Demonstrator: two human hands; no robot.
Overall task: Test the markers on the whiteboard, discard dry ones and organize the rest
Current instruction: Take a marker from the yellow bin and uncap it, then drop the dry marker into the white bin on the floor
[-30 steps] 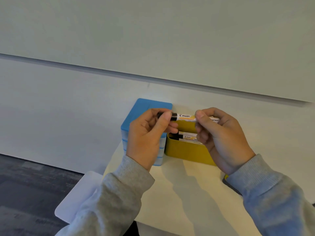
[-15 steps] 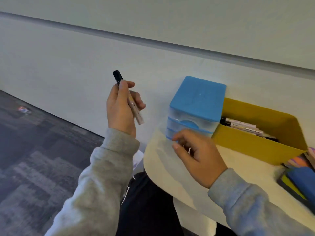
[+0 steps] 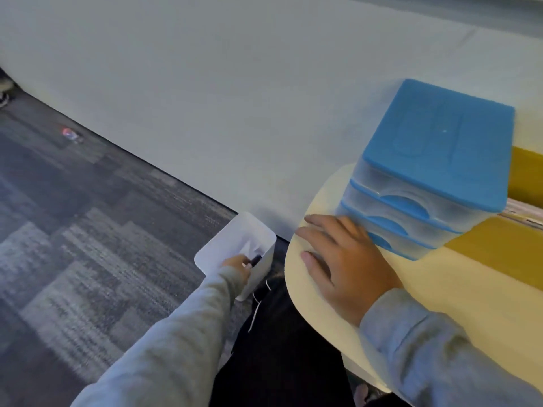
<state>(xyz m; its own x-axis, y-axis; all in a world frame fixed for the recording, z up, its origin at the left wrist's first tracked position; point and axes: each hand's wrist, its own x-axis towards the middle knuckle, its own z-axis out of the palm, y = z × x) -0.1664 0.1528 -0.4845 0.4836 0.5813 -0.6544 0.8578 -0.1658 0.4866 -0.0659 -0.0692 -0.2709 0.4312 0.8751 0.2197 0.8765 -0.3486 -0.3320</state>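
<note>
I see the left hand (image 3: 235, 263) low over the white bin (image 3: 232, 248) on the floor, fingers clamped on the marker (image 3: 255, 260). The marker's long axis is tilted, its black end pointing up and right over the bin opening. The right hand (image 3: 343, 265) lies flat on the table (image 3: 458, 292), fingers spread, touching the blue drawer box (image 3: 435, 160). The yellow tray (image 3: 499, 245) sits right of it.

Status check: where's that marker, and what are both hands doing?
Left hand grip shut on marker, over the white bin on the floor. Right hand flat on table, open, beside blue drawer unit. Nothing in the way.
</note>
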